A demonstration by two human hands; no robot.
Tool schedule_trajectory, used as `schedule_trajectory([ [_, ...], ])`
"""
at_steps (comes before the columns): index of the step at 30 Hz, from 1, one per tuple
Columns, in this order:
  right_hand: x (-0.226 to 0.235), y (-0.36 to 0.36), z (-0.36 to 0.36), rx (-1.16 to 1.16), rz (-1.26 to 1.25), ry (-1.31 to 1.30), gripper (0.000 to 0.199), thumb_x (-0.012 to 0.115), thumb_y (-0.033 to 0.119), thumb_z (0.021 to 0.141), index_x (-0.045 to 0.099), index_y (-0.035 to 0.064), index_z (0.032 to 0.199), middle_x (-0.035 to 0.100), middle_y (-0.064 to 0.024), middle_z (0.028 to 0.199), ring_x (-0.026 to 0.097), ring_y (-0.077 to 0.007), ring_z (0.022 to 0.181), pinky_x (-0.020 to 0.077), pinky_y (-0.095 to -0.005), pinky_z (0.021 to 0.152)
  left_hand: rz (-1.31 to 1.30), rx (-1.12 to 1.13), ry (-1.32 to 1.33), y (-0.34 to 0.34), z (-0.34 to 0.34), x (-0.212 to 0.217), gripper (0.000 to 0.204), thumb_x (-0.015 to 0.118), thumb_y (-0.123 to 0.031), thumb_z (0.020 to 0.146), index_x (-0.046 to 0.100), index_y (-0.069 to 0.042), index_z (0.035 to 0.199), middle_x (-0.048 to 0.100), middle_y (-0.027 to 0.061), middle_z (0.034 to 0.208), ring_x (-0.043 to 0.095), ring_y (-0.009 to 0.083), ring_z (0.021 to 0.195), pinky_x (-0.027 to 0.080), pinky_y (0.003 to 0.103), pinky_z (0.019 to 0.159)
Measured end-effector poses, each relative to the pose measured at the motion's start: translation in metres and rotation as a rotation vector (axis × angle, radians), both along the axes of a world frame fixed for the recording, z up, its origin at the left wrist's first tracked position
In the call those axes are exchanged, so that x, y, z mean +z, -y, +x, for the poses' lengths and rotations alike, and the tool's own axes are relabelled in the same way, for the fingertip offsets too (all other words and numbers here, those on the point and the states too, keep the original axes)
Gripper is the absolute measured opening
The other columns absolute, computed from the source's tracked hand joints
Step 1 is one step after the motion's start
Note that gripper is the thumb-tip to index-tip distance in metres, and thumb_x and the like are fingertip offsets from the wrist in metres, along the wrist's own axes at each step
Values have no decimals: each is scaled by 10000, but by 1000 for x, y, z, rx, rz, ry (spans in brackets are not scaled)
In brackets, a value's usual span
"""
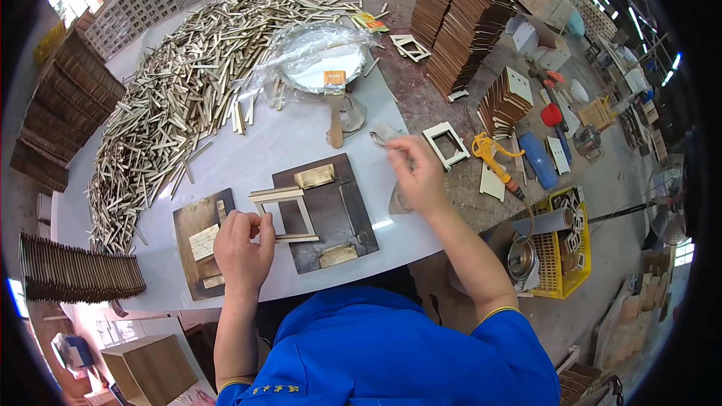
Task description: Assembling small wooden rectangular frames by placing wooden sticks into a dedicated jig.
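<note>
My left hand [244, 249] is closed at the near left side of a small pale wooden frame [308, 218], its thumb and fingers pinched on the edge. The frame lies partly over a dark jig board [327, 214] with wooden blocks fixed on it. Left of it, a second brown board [197, 218] carries a light block and lies partly behind my left hand. My right hand [421, 180] has its fingers pinched together at a grey cloth [383, 133]; part of the cloth is hidden by the hand. A wooden-handled brush [335, 116] rests by a plastic-wrapped basin [320, 60].
A big heap of thin wooden sticks [180, 98] covers the table's far left. Tall stacks of brown frames [466, 30] stand at the far right. Nearer are a loose frame [446, 144], a yellow-orange tool [492, 154], a blue bottle [538, 159] and a yellow crate [553, 274].
</note>
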State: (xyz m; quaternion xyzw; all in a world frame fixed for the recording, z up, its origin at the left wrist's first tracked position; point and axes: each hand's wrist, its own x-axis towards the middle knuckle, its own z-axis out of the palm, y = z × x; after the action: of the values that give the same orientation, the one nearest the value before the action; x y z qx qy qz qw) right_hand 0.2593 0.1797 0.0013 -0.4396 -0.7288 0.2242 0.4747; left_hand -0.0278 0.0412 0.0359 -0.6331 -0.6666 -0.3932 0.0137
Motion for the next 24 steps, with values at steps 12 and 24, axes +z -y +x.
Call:
schedule_trajectory([
  [12, -34, -21, 114, -310, 256, 694, 195, 693, 65, 901, 693, 7, 1087, 677, -153, 1015, 624, -363, 930, 514, -439, 853, 195, 69, -129, 10, -25, 12, 189, 777, -87, 827, 595, -99, 777, 528, 38, 719, 496, 233, 586, 422, 358, 554],
  [24, -36, -18, 102, -304, 185, 714, 128, 708, 107, 934, 711, 17, 1027, 676, -127, 949, 607, -331, 853, 506, -421, 803, 219, 88, -208, 24, -35, 9, 185, 775, -86, 824, 595, -101, 785, 525, 24, 714, 493, 220, 578, 411, 351, 535],
])
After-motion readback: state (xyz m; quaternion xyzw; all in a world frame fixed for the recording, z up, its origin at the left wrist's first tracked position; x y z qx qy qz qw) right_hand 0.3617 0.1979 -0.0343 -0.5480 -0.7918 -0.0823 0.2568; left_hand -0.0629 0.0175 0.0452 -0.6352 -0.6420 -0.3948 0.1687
